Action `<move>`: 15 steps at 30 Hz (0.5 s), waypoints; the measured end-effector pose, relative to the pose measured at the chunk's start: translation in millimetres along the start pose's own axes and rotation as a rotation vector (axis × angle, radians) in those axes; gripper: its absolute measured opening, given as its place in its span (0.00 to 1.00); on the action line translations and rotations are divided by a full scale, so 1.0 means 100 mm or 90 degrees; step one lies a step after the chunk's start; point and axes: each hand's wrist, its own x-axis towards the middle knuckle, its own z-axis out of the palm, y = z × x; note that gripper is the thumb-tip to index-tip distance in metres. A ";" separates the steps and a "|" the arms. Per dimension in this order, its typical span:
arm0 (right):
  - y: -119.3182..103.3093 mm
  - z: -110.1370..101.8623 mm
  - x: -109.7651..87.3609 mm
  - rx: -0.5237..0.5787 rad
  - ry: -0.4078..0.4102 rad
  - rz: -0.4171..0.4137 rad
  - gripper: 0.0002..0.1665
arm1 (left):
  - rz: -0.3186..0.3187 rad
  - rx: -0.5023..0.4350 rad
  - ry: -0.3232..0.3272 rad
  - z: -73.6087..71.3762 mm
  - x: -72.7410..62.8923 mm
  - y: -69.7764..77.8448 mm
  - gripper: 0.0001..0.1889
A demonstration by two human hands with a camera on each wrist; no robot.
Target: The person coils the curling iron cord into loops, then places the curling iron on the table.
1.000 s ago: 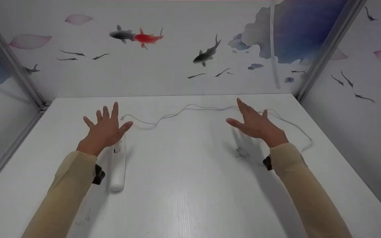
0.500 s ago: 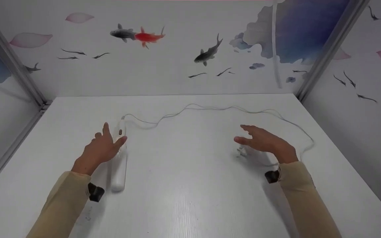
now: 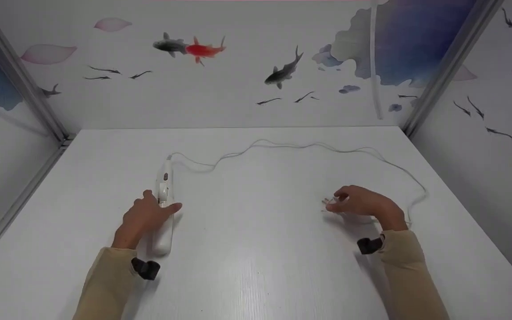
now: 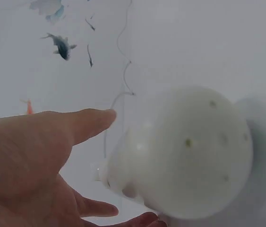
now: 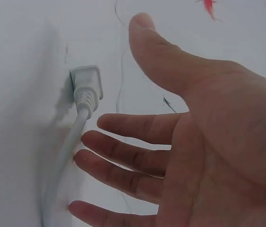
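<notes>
A long white corded appliance lies lengthwise on the left of the table, a small brown oval on its upper part. My left hand is over its middle, thumb out to the right and fingers to the left. In the left wrist view the appliance's round end faces the camera, with the thumb and fingers apart beyond it. On the right, my right hand reaches down to the white power plug. Its fingers are spread beside the plug and cord in the right wrist view.
A thin white cord runs from the appliance's far end along the back of the white table, then curves down the right side to the plug. Printed panels with fish and petals enclose the table, with metal posts at the corners.
Both hands have come down and nearer: the left from above the appliance's far end to its middle, the right from over the cord to the plug. The right fingers have bent inward.
</notes>
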 end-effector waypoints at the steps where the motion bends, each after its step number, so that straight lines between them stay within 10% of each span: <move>1: 0.01 0.00 0.00 0.000 -0.001 0.003 0.47 | -0.006 -0.004 -0.003 0.00 -0.01 0.00 0.50; 15: 0.06 0.07 0.05 0.004 -0.014 -0.002 0.33 | -0.042 -0.107 -0.020 0.10 -0.03 -0.02 0.44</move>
